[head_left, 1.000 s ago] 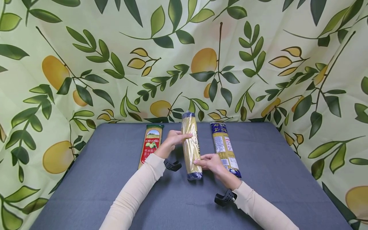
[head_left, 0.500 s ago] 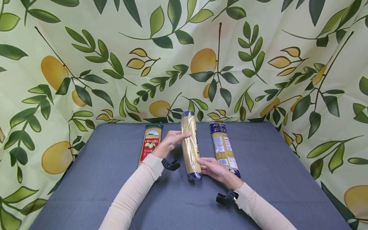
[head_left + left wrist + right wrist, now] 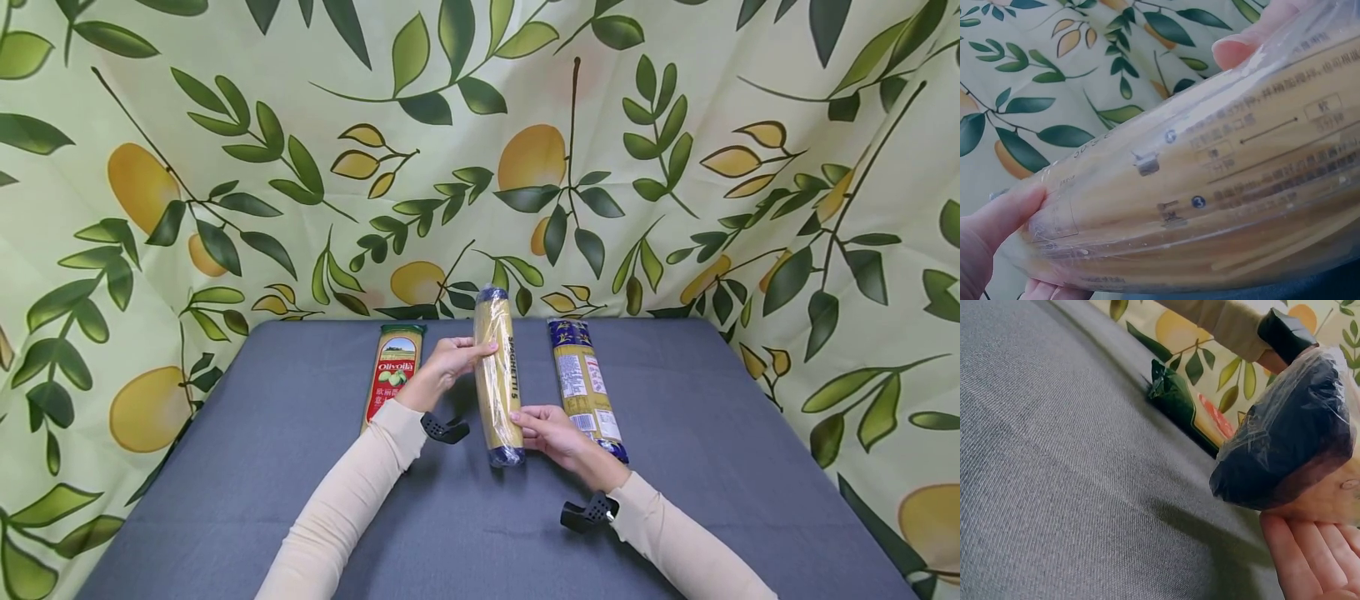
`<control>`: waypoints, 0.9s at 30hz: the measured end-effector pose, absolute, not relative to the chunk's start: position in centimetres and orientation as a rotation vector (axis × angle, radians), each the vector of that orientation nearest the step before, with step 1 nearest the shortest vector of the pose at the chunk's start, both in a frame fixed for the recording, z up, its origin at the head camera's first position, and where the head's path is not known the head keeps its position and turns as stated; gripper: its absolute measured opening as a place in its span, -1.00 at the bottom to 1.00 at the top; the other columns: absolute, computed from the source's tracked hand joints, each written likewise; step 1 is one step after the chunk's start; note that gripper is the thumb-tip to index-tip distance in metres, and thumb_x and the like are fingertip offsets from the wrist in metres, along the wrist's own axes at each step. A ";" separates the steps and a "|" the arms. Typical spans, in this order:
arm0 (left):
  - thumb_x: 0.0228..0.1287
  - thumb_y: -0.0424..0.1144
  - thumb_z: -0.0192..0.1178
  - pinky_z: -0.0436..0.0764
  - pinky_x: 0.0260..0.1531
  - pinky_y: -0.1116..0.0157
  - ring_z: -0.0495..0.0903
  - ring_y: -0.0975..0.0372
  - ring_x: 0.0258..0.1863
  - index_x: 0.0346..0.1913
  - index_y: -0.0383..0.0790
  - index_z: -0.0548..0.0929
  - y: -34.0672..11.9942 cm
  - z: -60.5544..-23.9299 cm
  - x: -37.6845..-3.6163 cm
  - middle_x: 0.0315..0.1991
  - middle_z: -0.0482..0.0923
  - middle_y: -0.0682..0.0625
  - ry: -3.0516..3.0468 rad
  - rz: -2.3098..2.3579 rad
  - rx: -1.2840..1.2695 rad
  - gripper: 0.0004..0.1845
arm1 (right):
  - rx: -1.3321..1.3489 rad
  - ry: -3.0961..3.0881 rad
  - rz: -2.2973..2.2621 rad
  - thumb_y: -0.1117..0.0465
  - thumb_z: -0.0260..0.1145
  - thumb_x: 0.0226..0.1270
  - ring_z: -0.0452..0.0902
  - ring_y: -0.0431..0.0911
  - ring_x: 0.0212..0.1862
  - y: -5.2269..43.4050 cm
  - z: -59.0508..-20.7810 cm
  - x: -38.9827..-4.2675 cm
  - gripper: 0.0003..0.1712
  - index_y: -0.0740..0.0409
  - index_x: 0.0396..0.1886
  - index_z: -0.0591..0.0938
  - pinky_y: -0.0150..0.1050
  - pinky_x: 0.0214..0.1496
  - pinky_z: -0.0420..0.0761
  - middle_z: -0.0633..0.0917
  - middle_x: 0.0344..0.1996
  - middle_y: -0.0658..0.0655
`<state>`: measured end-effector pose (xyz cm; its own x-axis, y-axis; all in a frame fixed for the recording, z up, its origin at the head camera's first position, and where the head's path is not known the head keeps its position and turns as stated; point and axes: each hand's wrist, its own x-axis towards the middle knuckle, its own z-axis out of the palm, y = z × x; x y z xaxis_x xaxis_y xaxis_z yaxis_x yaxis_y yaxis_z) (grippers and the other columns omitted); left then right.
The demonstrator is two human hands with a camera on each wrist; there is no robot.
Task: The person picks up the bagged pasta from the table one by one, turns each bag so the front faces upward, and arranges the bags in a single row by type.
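Both hands hold a clear, blue-ended spaghetti packet (image 3: 497,379) above the table, its far end raised. My left hand (image 3: 450,362) grips its upper half from the left, the thumb across the front. Near the lower end, my right hand (image 3: 551,432) pinches the right side, thumb in front. In the right wrist view the right hand's fingers (image 3: 1313,553) lie under the packet, close to its dark blue end (image 3: 1291,431). Small cooking pictures and print cover the spaghetti packet (image 3: 1197,181) side seen in the left wrist view.
A red and green Olivoilà pasta packet (image 3: 390,375) lies on the grey-covered table (image 3: 300,467) at the left, partly behind the left arm. To the right lies a blue and yellow pasta packet (image 3: 588,387). A leaf-patterned cloth (image 3: 480,167) hangs behind.
The held spaghetti packet has turned about its length, bringing the dark SPAGHETTI lettering into view on its right side. The right thumb has shifted from the front toward the right edge.
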<state>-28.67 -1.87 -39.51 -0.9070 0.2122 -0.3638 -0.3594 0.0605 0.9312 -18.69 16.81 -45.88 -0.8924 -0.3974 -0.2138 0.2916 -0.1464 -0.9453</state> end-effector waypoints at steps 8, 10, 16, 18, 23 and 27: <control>0.18 -0.27 0.34 0.57 0.24 0.10 0.71 0.20 -0.23 0.18 -0.40 0.52 -2.0 -39.4 -28.7 0.12 0.60 -0.30 1.969 1.879 -0.118 -0.48 | -0.108 1.751 -2.082 0.24 0.27 0.30 0.71 -0.30 -0.37 16.4 -45.4 -18.7 -0.94 0.07 -0.32 0.67 -0.43 -0.21 0.72 0.77 -0.49 -0.15; 0.18 -0.28 0.34 0.56 0.26 0.12 0.72 0.11 -0.12 0.21 -0.40 0.49 -2.1 -39.4 -28.7 0.14 0.58 -0.31 1.962 1.882 -0.118 -0.46 | -0.091 1.778 -2.077 0.24 0.29 0.29 0.70 -0.30 -0.39 16.3 -45.4 -18.7 -0.94 0.09 -0.32 0.68 -0.43 -0.22 0.72 0.76 -0.51 -0.15; 0.18 -0.23 0.35 0.44 0.38 0.11 0.60 0.00 0.18 0.27 -0.37 0.45 -2.4 -39.3 -28.6 0.19 0.55 -0.29 2.005 1.832 -0.124 -0.40 | 0.008 1.889 -2.050 0.22 0.38 0.21 0.69 -0.29 -0.46 16.2 -45.6 -18.8 -0.90 0.15 -0.33 0.69 -0.41 -0.26 0.72 0.75 -0.57 -0.15; 0.18 -0.22 0.35 0.43 0.39 0.10 0.61 0.01 0.16 0.24 -0.36 0.48 -2.4 -39.3 -28.6 0.18 0.57 -0.28 2.018 1.817 -0.134 -0.41 | 0.031 1.928 -2.035 0.22 0.40 0.19 0.69 -0.29 -0.47 16.1 -45.6 -18.8 -0.86 0.21 -0.31 0.69 -0.41 -0.28 0.72 0.74 -0.58 -0.14; 0.15 -0.18 0.38 0.51 0.31 0.13 0.65 0.03 0.10 0.15 -0.40 0.55 -2.2 -39.3 -28.5 0.13 0.60 -0.27 2.047 1.804 -0.129 -0.45 | 0.086 2.029 -2.005 0.22 0.43 0.14 0.68 -0.26 -0.51 15.8 -45.4 -18.6 -0.63 0.46 -0.18 0.65 -0.36 -0.30 0.74 0.74 -0.60 -0.11; 0.12 -0.09 0.39 0.52 0.30 0.12 0.65 0.01 0.10 0.09 -0.40 0.58 -2.0 -39.3 -28.4 0.10 0.63 -0.26 2.110 1.762 -0.112 -0.44 | 0.140 2.124 -1.977 0.22 0.48 0.08 0.68 -0.24 -0.53 15.4 -45.2 -18.4 -0.51 0.56 -0.14 0.61 -0.30 -0.30 0.76 0.75 -0.58 -0.04</control>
<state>-28.37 -1.95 -39.27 -0.9217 0.1836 -0.3416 -0.3033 0.2075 0.9300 -18.42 15.37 -45.16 -0.9676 -0.0897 -0.2360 0.2290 0.0819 -0.9700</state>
